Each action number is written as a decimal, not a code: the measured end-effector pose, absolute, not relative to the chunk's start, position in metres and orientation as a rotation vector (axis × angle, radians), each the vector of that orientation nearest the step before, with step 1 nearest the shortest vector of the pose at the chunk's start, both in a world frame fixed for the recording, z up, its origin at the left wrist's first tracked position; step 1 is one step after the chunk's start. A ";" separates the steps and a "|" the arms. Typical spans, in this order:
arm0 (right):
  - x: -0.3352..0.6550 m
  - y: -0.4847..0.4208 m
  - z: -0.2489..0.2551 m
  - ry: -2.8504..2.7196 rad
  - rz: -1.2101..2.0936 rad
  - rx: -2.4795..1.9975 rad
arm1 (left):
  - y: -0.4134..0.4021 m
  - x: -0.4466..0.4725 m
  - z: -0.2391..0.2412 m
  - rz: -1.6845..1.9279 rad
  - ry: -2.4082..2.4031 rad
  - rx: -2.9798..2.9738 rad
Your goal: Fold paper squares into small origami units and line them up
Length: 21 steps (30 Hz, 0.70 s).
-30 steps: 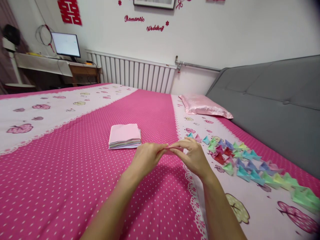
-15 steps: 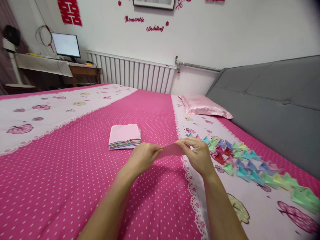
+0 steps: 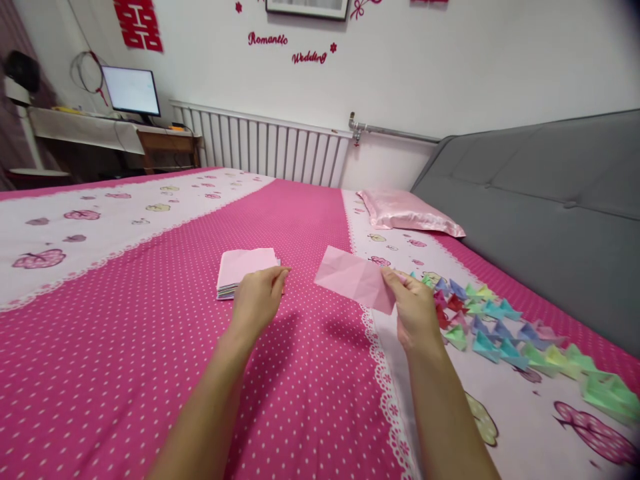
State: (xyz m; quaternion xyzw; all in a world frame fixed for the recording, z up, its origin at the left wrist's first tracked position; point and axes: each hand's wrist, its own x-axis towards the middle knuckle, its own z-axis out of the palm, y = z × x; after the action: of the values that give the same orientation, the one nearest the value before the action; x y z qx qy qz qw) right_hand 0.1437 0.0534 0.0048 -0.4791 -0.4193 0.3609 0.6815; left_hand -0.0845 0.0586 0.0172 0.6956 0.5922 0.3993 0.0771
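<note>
Over bedding, right hand pinches paper, long axis descending rightward — left hand curled, contents unclear.

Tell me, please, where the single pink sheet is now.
In the head view, the single pink sheet is just right of centre, pinched by the right hand, with the paper stack left and small folded papers right of it.

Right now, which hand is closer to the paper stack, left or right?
Left. The left hand overlaps the near right part of the paper stack in this view. The right hand is farther off to the right, with a pink sheet in its grip.
</note>
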 end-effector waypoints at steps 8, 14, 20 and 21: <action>0.126 0.078 -0.049 -1.309 0.727 -1.531 | 0.052 -0.068 0.020 1.547 1.936 1.941; 0.123 0.083 -0.066 -1.390 0.448 -1.734 | 0.063 -0.042 -0.016 1.109 1.812 2.320; 0.103 0.080 -0.062 -1.758 0.387 -1.475 | 0.070 -0.025 -0.076 0.463 1.351 2.633; 0.098 0.079 -0.065 -1.844 0.477 -1.412 | 0.070 -0.025 -0.081 0.421 1.342 2.631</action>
State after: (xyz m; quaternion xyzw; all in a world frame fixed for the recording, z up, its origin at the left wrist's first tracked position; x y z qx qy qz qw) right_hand 0.0976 0.0787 -0.0654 -0.5518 -0.7208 0.1863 0.3758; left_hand -0.0247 0.0705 -0.0814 0.8791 0.4484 0.1405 0.0791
